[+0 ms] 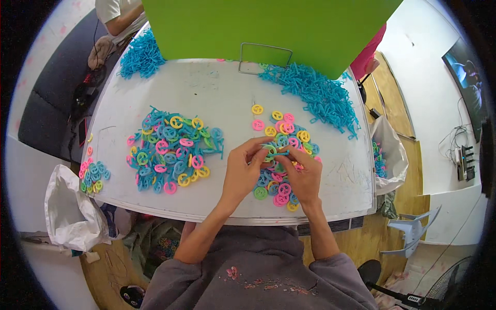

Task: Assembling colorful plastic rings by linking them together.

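Observation:
My left hand (242, 169) pinches a small green plastic wheel (269, 150) with thumb and fingers. My right hand (304, 176) closes on a thin blue plastic stem (281, 153), which meets the wheel; how far the two fit together is hidden by my fingertips. Beneath and around both hands lies a pile of loose wheels (281, 188) in pink, yellow, blue and green. To the left is a larger heap of wheels mixed with blue stems (173, 150), where some wheels appear joined to stems.
Blue stems form heaps at the back right (315, 93) and back left (142, 54) of the white table (206, 98). A green panel (268, 31) stands behind a wire stand (266, 45). White sacks hang at the left (72, 206) and right (392, 150). Other people sit beyond the panel.

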### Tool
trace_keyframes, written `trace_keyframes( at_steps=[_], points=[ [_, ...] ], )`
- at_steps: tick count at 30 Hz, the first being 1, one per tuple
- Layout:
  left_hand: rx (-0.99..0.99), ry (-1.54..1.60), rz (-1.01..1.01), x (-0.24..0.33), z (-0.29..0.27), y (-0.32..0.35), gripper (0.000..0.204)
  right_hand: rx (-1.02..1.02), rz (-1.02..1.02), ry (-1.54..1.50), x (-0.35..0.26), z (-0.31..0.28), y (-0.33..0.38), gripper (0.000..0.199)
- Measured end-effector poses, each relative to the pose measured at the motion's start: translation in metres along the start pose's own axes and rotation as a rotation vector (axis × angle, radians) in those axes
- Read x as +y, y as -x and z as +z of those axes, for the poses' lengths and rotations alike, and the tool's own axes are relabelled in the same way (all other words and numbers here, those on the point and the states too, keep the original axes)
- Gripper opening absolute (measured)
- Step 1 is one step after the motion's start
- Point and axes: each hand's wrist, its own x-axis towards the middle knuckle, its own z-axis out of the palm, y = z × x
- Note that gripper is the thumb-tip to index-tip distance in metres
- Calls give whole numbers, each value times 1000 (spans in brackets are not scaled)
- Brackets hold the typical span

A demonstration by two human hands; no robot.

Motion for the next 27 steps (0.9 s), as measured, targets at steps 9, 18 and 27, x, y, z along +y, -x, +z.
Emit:
trace_keyframes(
  at_steps=[9,18,27],
  points=[
    [47,49,-9,-4,4,0,21,106,99,-66,3,11,7,15],
    [128,-242,68,-11,7,1,21,196,-2,-92,9,16,8,13],
    [-9,-355,74,-6,-4,-4,20,102,-238,82,14,7,10,18]
  ],
)
